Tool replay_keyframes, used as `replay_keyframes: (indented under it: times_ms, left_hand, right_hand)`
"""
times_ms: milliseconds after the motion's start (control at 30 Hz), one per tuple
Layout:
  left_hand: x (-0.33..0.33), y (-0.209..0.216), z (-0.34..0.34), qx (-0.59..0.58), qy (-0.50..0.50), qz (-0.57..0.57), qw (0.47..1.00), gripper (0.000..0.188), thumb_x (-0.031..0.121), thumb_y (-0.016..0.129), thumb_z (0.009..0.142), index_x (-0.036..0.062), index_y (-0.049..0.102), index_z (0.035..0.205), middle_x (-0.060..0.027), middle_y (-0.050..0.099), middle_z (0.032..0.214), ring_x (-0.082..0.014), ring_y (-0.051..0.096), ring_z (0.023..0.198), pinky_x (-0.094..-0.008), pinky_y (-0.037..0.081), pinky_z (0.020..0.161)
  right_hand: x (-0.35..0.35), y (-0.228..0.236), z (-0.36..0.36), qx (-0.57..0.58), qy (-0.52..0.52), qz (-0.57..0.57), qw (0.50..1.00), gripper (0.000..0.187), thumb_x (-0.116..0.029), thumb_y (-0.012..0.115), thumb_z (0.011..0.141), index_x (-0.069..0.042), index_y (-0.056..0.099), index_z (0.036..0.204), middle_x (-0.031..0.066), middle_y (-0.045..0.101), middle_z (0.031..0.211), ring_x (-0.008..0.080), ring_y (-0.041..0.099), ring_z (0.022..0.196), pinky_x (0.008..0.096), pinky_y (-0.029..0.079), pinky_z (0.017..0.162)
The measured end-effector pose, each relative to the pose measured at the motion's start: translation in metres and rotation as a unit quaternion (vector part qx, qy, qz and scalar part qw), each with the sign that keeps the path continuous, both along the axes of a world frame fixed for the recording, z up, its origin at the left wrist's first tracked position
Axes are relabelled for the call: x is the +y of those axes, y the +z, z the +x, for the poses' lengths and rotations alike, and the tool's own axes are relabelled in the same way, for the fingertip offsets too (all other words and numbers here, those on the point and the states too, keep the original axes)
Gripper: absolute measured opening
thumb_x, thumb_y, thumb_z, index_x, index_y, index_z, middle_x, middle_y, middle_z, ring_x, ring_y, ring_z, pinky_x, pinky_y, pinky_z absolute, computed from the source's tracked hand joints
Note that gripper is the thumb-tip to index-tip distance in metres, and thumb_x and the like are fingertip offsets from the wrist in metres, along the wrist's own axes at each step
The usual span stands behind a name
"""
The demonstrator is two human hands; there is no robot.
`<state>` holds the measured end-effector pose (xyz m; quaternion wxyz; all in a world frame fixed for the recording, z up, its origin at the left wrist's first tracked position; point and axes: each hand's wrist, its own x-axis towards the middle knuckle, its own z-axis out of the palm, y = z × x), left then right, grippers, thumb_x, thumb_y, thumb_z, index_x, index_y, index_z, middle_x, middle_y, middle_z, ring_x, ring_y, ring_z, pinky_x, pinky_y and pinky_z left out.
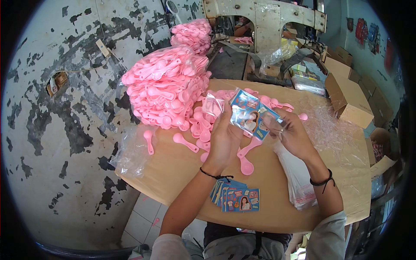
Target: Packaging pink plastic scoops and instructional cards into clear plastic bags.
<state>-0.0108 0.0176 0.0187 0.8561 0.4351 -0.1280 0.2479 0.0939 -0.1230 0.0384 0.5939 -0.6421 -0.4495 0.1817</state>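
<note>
My left hand grips a clear plastic bag by its left side, over the middle of the table. Inside or against the bag lies a blue printed card with a small picture of a person. My right hand pinches the bag's clear film at the right; its fingertips are partly blurred. Just below the card is a pink scoop spoon; whether it touches the bag or lies on the table I cannot tell. A fanned stack of blue cards rests near the table's front edge. Flat clear bags lie beneath my right forearm.
Big bags of pink spoons stand at the back left, with loose spoons spilling onto the brown-covered table. Crumpled clear film lies at the left edge. Cardboard boxes stand at the right, and a metal machine behind.
</note>
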Motion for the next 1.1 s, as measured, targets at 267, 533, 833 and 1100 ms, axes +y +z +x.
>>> replay_keyframes:
  times_ms: [267,533,833,1100]
  left_hand:
    - [0.010,-0.024,-0.003,-0.055,0.052,0.143,0.987,0.043,0.008,0.058,0.094,0.0057,0.042,0.134,-0.0125,0.054,0.131,-0.0181,0.052,0.122,-0.0293,0.048,0.093]
    - [0.059,0.001,-0.009,-0.142,0.103,-0.053,0.983,0.036,0.004,0.059,0.090,0.0056,0.048,0.124,-0.0152,0.057,0.125,-0.0251,0.053,0.121,-0.0432,0.041,0.106]
    - [0.049,-0.002,-0.009,-0.105,0.087,-0.001,0.991,0.038,0.001,0.057,0.091,0.0051,0.045,0.127,-0.0181,0.051,0.134,-0.0309,0.048,0.127,-0.0457,0.040,0.107]
    - [0.031,-0.015,0.007,-0.095,0.011,-0.108,0.990,0.048,0.006,0.057,0.094,0.0087,0.036,0.137,-0.0176,0.041,0.143,-0.0337,0.042,0.132,-0.0495,0.037,0.109]
  right_hand:
    - [0.010,-0.005,-0.001,-0.133,0.037,0.060,0.989,0.017,-0.016,0.056,0.097,0.000,0.062,0.100,-0.0004,0.057,0.080,0.0054,0.051,0.067,0.0236,0.043,0.058]
    - [0.024,-0.046,0.025,-0.450,0.161,-0.166,0.863,0.021,-0.016,0.069,0.082,-0.013,0.065,0.102,0.0145,0.060,0.095,0.0312,0.060,0.096,0.0429,0.048,0.081]
    - [-0.004,-0.012,0.021,-0.331,-0.019,-0.076,0.941,0.010,-0.002,0.059,0.084,-0.004,0.059,0.095,0.0113,0.064,0.093,0.0207,0.063,0.075,0.0313,0.050,0.068]
    - [-0.043,0.031,0.018,-0.143,-0.025,0.196,0.970,0.009,-0.005,0.058,0.092,-0.002,0.055,0.100,0.0037,0.059,0.095,0.0087,0.056,0.081,0.0236,0.045,0.069]
